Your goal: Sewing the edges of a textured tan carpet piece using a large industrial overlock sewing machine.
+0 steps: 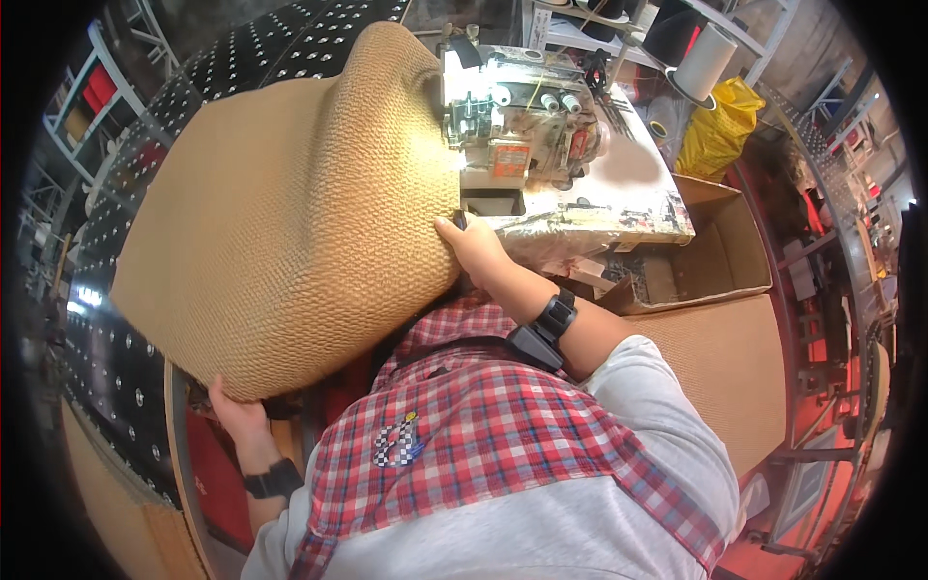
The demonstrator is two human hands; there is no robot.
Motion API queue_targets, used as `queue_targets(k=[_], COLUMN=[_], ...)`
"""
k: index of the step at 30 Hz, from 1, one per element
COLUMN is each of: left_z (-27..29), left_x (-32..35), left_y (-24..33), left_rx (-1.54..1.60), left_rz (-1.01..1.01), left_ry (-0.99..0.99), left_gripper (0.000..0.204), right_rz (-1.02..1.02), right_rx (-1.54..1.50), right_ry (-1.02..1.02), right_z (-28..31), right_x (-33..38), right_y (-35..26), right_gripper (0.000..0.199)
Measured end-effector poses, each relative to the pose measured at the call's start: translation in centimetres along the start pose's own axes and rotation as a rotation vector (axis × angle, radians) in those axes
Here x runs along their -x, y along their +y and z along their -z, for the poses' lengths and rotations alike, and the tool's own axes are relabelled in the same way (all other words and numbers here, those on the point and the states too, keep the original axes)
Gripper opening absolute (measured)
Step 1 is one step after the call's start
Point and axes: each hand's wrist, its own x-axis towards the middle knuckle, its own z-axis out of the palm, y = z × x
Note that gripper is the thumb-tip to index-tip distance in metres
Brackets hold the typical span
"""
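The woven mat (pixel 280 222) lies before me, wide and tan, with its right edge against the sewing machine (pixel 527 121) and its left part over the black, dotted surface (pixel 271 43). My right hand (pixel 474 251) pinches the mat at this edge, close to the machine: the thumb is on the top face, the other fingers are mostly hidden. My left hand (pixel 240 411) is at the near left corner, thumb up at the border; its fingers go out of sight below, so I cannot tell if they grip or only support. To do this feeding well, I think the right hand should guide lightly and keep the edge straight and flat, with the fingers well away from the needle area. The left hand should carry the weight, because a hanging corner could pull the edge off line. The mat bulges up in the middle, and I judge this stiff curve could twist the border, so it is better to ease it down on the bench (pixel 628 159) side.
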Motion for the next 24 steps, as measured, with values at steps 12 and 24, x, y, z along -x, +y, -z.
queue_targets(k=[12,24], left_z=[-2.4,-8.8], left_x=[-0.1,-2.6], left_y=[-0.8,-0.7], left_rx=[0.07,-0.569], left_rz=[0.213,-0.129], left_ry=[-0.64,-0.933], left_gripper=[0.05,0.049], right_rz=[-0.035,0.033], right_rx=[0.067,0.393], right_ry=[-0.047,0.011], right_z=[0.6,1.1], right_x=[1.9,1.6], right_y=[1.1,0.7], right_gripper=[0.03,0.033])
